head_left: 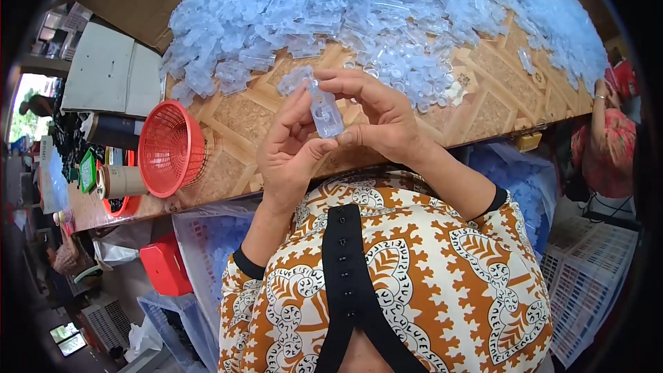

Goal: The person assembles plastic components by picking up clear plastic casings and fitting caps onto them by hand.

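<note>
Between both hands, just above the table's near edge, is a small clear plastic piece [327, 117], narrow and box-like. My left hand [293, 144] grips it from the left, thumb near its lower end. My right hand [378, 107] has its fingers curled over the top and its thumb at the lower right corner. Another clear plastic piece [295, 80] shows just beyond my left fingertips; whether they touch it I cannot tell. Farther back lies a large heap of similar clear pieces [331, 7], with small clear rings [414, 76] at its near edge.
The wood-patterned table [228, 128] carries a red plastic basket [173, 148] at left, beside a brown tape roll [123, 183] and a green container [88, 171]. Clear bags of plastic pieces [518, 179] hang below the edge. At far right sits another person [608, 138].
</note>
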`<action>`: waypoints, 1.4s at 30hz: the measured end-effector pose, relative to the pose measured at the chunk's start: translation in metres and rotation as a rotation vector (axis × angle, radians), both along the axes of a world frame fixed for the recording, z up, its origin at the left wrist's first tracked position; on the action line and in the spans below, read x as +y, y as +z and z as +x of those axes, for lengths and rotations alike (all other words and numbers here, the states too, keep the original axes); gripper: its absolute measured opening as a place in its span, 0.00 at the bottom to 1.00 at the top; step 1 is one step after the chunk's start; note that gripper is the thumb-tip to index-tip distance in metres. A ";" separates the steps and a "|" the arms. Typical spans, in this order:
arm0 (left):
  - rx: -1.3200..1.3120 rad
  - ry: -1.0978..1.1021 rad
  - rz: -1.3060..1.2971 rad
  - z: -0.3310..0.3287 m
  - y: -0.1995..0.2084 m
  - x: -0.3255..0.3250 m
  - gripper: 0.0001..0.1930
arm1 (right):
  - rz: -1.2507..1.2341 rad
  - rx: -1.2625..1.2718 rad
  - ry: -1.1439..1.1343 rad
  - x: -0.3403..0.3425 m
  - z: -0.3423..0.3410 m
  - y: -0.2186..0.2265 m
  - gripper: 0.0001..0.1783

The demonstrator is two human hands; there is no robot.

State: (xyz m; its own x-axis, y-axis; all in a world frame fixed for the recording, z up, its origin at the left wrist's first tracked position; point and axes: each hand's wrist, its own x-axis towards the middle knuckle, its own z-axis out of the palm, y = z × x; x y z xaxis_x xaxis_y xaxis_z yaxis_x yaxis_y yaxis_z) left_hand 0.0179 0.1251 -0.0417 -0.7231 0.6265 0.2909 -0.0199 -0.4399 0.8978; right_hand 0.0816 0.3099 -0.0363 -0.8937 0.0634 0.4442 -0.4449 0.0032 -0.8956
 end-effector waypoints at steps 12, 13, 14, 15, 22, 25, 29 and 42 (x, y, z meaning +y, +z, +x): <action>0.095 0.013 -0.036 -0.001 0.000 0.007 0.33 | 0.029 0.041 -0.087 0.002 -0.001 -0.003 0.32; 0.025 0.065 -0.052 0.003 0.006 0.007 0.33 | -0.002 0.001 -0.075 0.002 -0.002 -0.001 0.32; -0.044 0.116 -0.068 0.005 0.009 0.009 0.34 | 0.061 -0.020 -0.152 0.002 -0.003 0.002 0.32; 0.011 0.220 -0.074 0.003 0.007 0.011 0.33 | 0.125 -0.039 -0.229 0.002 -0.005 0.004 0.33; -0.028 0.317 -0.108 -0.008 0.003 0.015 0.31 | 0.680 -0.088 -0.477 0.026 -0.032 0.010 0.29; 0.015 0.273 -0.139 -0.009 -0.006 0.018 0.32 | 0.863 -0.123 -0.756 0.054 -0.038 0.013 0.22; -0.006 0.165 -0.209 -0.022 -0.007 0.040 0.31 | 1.085 -0.159 -0.788 0.072 -0.039 0.010 0.14; 0.217 0.205 -0.264 -0.074 -0.040 0.096 0.32 | 1.099 -0.277 -0.674 0.074 -0.052 0.001 0.23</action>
